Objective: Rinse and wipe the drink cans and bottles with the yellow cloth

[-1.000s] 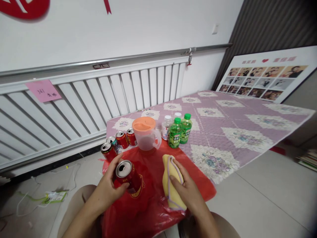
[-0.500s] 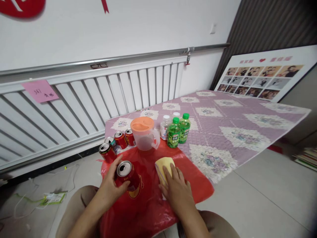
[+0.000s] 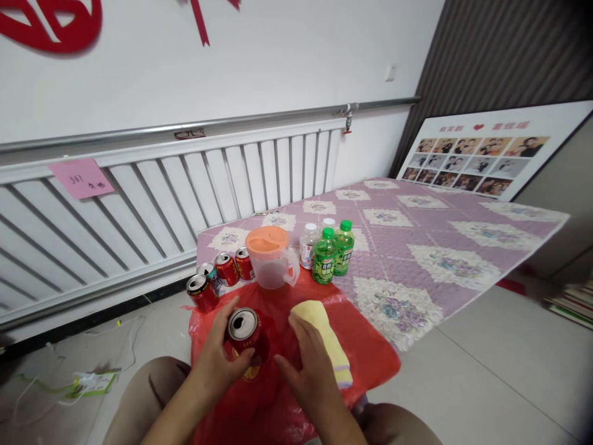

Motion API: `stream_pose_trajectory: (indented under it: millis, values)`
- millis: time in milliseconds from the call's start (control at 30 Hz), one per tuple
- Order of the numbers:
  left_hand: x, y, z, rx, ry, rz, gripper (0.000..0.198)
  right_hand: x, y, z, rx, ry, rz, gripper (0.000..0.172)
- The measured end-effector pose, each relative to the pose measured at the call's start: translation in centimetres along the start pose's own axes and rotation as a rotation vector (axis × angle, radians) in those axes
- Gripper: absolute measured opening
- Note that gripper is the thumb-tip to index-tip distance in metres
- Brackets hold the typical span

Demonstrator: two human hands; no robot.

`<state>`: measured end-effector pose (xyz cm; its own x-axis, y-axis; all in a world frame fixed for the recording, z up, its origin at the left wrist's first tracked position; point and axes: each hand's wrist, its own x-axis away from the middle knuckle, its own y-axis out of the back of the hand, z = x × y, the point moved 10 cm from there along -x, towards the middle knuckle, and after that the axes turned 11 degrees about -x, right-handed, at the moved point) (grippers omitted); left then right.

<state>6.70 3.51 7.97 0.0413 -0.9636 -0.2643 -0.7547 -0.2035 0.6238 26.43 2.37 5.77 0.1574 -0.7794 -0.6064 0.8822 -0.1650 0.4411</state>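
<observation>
My left hand [image 3: 222, 355] is wrapped around the side of an opened red drink can [image 3: 243, 326], which stands upright on a red plastic sheet [image 3: 278, 327]. My right hand [image 3: 309, 364] is empty, its thumb and fingers spread toward the can. Just to its right lies a folded yellow cloth [image 3: 331, 334], partly covered by the fingers. Beyond the can stands a clear pitcher [image 3: 271, 269] with an orange lid. Left of it are several opened cans, among them a red can [image 3: 202, 292] and a teal can [image 3: 209, 274].
Right of the pitcher stand two green-capped bottles [image 3: 323, 259] and two white-capped bottles [image 3: 308, 246]. A purple floral cloth [image 3: 393, 244] covers the table. Behind it runs a white radiator [image 3: 222, 179]; a photo board [image 3: 482, 151] leans at the back right.
My right hand has come off the yellow cloth and moved left toward the can. The can in my left hand has shifted slightly right. The view has tilted up a little.
</observation>
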Motion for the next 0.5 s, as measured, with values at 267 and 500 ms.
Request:
stream_pose_trajectory:
  millis: [267,500]
  values:
    - [-0.3,-1.9,-2.3,0.063,0.000,-0.026,0.085,0.0,-1.9,1.0,-0.231,-0.020,-0.096,0.079]
    - [-0.7,-3.9,-5.0,0.079,-0.013,0.002,0.082,0.2,-1.7,-2.2,-0.505,-0.283,-0.126,0.079]
